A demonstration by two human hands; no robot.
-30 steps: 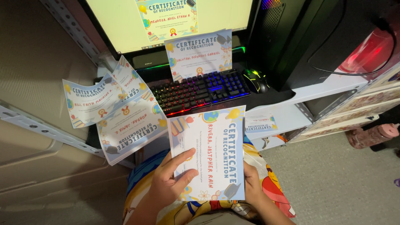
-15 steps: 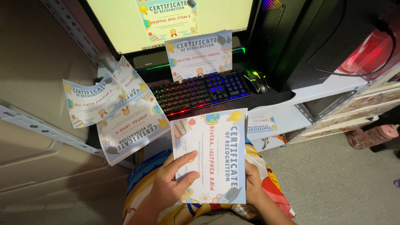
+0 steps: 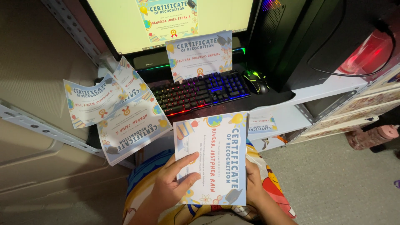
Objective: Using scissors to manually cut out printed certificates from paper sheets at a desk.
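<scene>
Now both hands, left [image 3: 173, 183] and right [image 3: 255, 187], grasping a printed certificate [image 3: 212, 160] just below the backlit keyboard [image 3: 200, 91]

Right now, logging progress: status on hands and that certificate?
Left hand and right hand both gripping certificate, held over lap. Keyboard ahead. Nothing in the way.

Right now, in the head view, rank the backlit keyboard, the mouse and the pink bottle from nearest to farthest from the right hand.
From the right hand, under the held certificate's right edge:
1. Backlit keyboard, straight ahead on the desk.
2. Mouse, just beyond the keyboard's right end.
3. Pink bottle, lying far right on the floor.
</scene>
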